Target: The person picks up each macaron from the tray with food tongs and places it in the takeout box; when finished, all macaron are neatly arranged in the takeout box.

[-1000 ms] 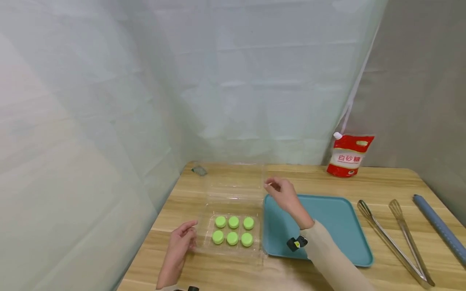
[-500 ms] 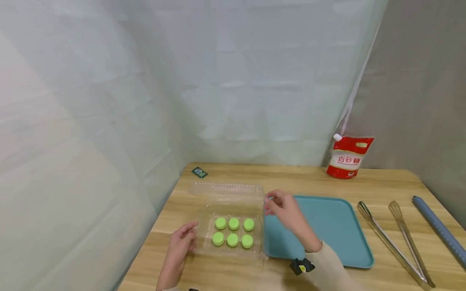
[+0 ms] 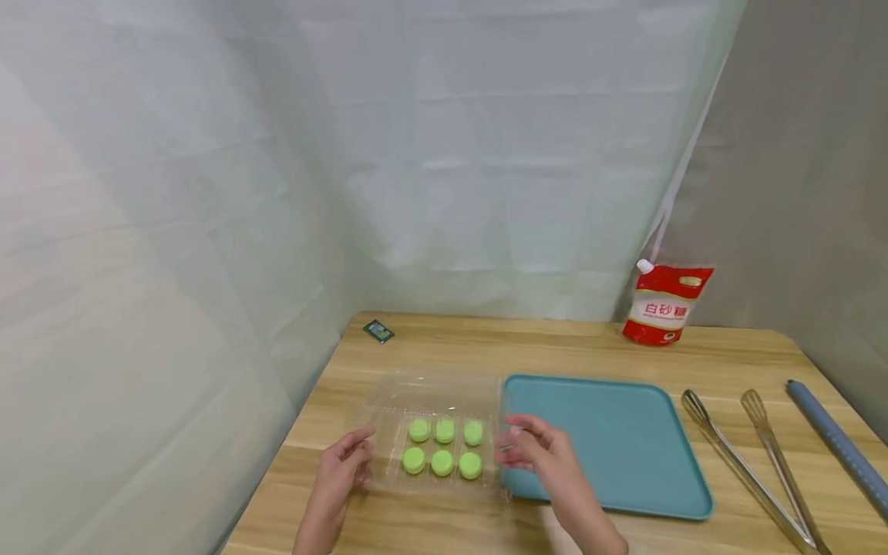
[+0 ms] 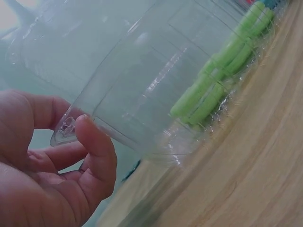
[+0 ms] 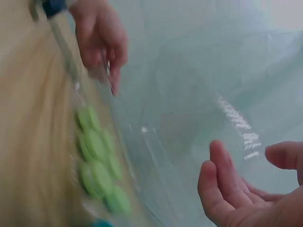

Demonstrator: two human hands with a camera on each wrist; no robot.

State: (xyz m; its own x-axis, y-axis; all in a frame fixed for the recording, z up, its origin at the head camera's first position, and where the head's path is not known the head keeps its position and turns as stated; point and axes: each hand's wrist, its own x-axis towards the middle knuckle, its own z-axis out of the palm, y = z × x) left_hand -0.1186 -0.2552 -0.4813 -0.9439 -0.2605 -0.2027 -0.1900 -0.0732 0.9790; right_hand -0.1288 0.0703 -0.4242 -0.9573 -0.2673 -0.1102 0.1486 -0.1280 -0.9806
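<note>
A clear plastic hinged box [image 3: 388, 482] lies on the table, with its transparent lid [image 3: 430, 389] tilted over the base. Inside are several green macarons [image 3: 442, 462] in two rows. My left hand [image 3: 341, 466] pinches the box's left rim between thumb and fingers; the left wrist view shows this left hand [image 4: 61, 161] on the plastic edge. At the box's right side is my right hand [image 3: 544, 455]. In the right wrist view, the right hand [image 5: 251, 194] has bent fingers and a gap between thumb and fingertips beside the lid. Whether they touch the lid is hard to tell.
A teal tray [image 3: 610, 439] lies just right of the box. Further right are metal tongs [image 3: 756, 470] and a blue textured rod [image 3: 839, 443]. A red and white pouch [image 3: 666, 304] stands at the back right; a small dark packet [image 3: 378, 331] lies at the back left.
The lid has swung from lying back to leaning over the base. My right hand has come down and nearer along the box's right side. The left hand stays at the left rim.
</note>
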